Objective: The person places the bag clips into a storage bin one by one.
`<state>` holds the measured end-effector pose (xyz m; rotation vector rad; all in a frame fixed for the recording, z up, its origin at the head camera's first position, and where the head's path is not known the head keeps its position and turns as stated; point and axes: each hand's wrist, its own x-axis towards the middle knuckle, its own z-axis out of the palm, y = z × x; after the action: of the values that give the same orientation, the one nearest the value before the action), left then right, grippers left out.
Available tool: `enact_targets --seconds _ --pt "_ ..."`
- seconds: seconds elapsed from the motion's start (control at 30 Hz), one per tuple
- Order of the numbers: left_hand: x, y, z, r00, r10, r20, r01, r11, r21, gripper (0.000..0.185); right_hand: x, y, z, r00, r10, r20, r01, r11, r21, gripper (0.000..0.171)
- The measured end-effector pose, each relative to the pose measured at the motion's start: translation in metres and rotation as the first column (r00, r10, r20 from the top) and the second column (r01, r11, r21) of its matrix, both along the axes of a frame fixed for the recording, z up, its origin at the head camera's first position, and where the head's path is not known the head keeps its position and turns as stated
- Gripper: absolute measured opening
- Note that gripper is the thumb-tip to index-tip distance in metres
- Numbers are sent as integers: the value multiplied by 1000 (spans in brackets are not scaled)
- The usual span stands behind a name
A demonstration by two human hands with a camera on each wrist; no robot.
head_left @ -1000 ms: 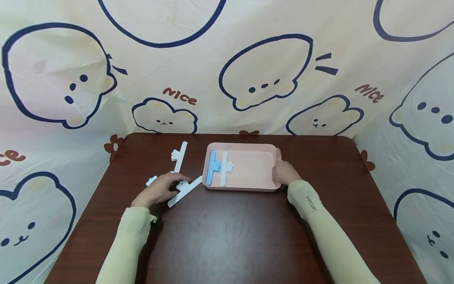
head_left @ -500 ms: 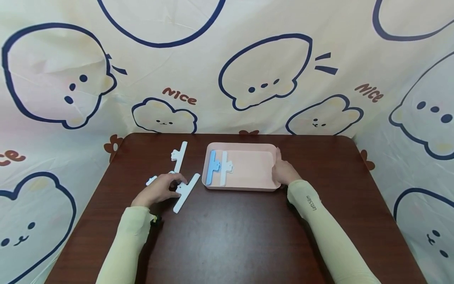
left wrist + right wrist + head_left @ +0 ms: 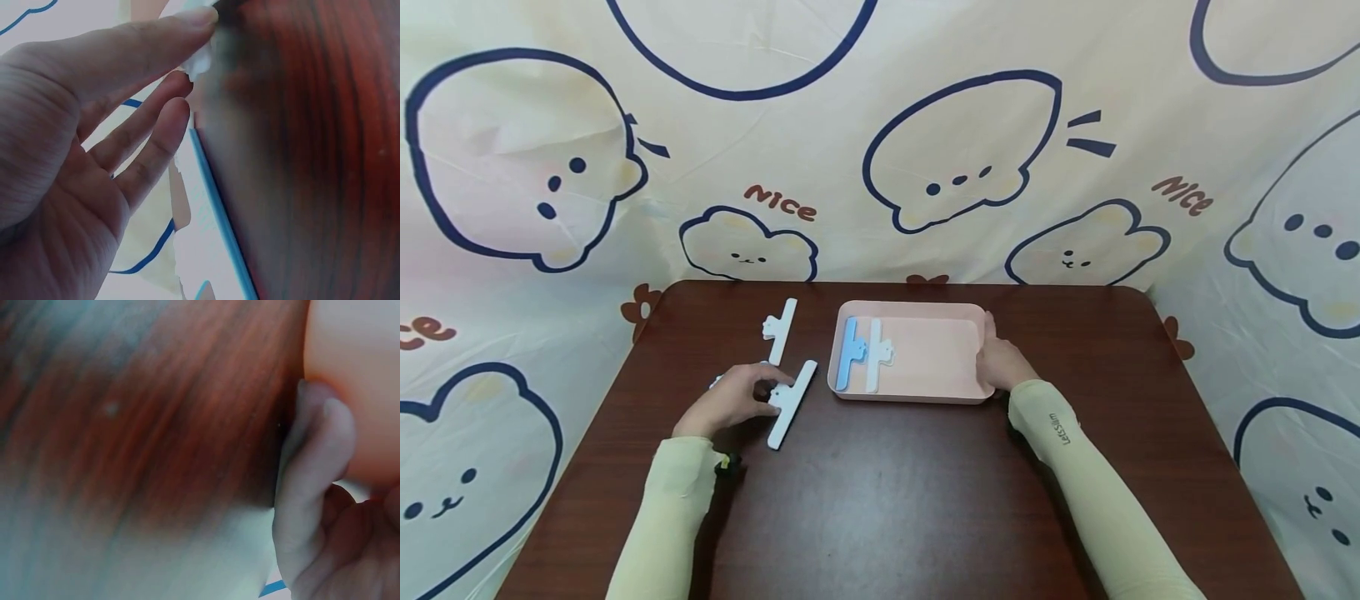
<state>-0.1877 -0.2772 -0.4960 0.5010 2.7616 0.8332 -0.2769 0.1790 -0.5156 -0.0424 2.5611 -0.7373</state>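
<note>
My left hand (image 3: 771,392) pinches the tab of a long white clip (image 3: 793,404) that lies slanted on the brown table, just left of a pink tray (image 3: 934,360). In the left wrist view, thumb and fingers close on the white tab (image 3: 199,61). A blue clip (image 3: 848,353) and a white clip (image 3: 876,355) lie side by side at the tray's left end. My right hand (image 3: 989,350) grips the tray's right rim; in the right wrist view its fingers (image 3: 312,462) curl against the pink tray wall (image 3: 353,369).
Another white clip (image 3: 781,328) lies farther back on the table (image 3: 895,492). A third white piece (image 3: 716,382) shows partly behind my left hand. A cartoon-printed cloth (image 3: 880,142) hangs behind and along both sides of the table.
The white clip in my left hand has swung from a flat diagonal to a steeper angle and drawn slightly away from the tray. My right hand and the tray have stayed put.
</note>
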Motion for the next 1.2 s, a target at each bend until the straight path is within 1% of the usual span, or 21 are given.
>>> enact_targets --seconds 0.13,0.3,0.6,0.83,0.97,1.03,1.2 --pt "1 -2 4 998 61 9 -61 998 31 45 -1 0 -1 1000 -17 9 17 1000 -12 81" --pt "2 -3 8 993 121 -3 -120 989 86 46 -2 -1 -2 999 -29 17 30 999 -17 82" --pt "-3 1 11 988 138 -68 -124 976 179 46 -1 -1 -2 999 -29 17 30 999 -17 80" --pt "-9 17 21 984 149 -92 -121 958 258 47 1 0 0 1000 -28 7 28 999 -16 78" --pt "-13 28 26 982 151 -115 -114 954 276 46 2 1 -1 1000 -18 -9 17 1000 -24 77" --pt "-15 33 29 982 150 -117 -112 953 282 45 3 0 0 1000 -17 -17 17 1000 -26 77" --pt "-19 44 33 982 165 -95 -130 947 293 45 3 0 1 1000 -12 -25 11 999 -31 77"
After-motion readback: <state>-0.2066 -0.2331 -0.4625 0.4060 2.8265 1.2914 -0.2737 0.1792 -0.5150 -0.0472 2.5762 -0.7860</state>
